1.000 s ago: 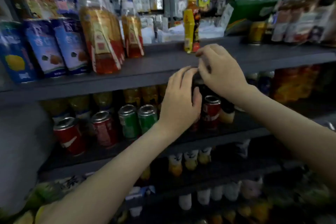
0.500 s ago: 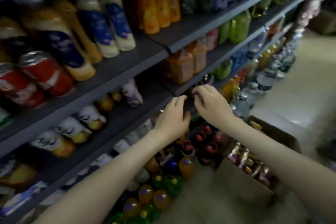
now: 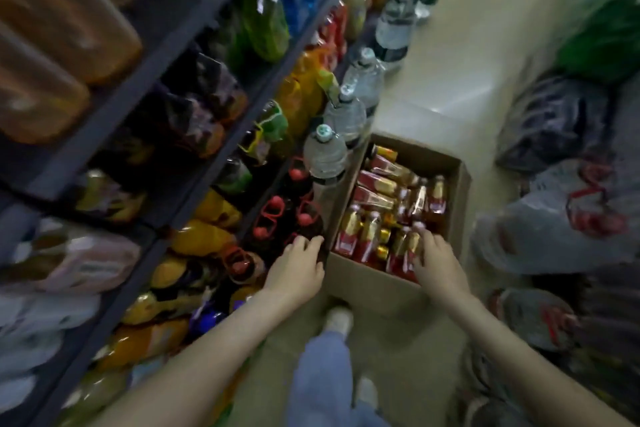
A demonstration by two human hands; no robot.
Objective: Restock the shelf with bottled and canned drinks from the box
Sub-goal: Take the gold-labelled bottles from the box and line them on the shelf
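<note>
Box (image 3: 367, 284) on floor, right of shelf (image 3: 166, 45), mostly full of bottles (image 3: 372, 199): much restocking left. Left hand (image 3: 298, 270) relaxed, empty. Right hand (image 3: 440, 263) on bottle tops, grasp unclear.

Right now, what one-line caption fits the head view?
Open cardboard box of red-labelled bottles beside stocked drink shelves; right hand on the bottles, left hand at the box's near corner.

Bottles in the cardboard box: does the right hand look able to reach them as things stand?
Probably yes. The box is open at the top, nothing covers the bottles, and the right hand hovers over its near end, fingertips at the bottle tops. No grip shows yet.
</note>
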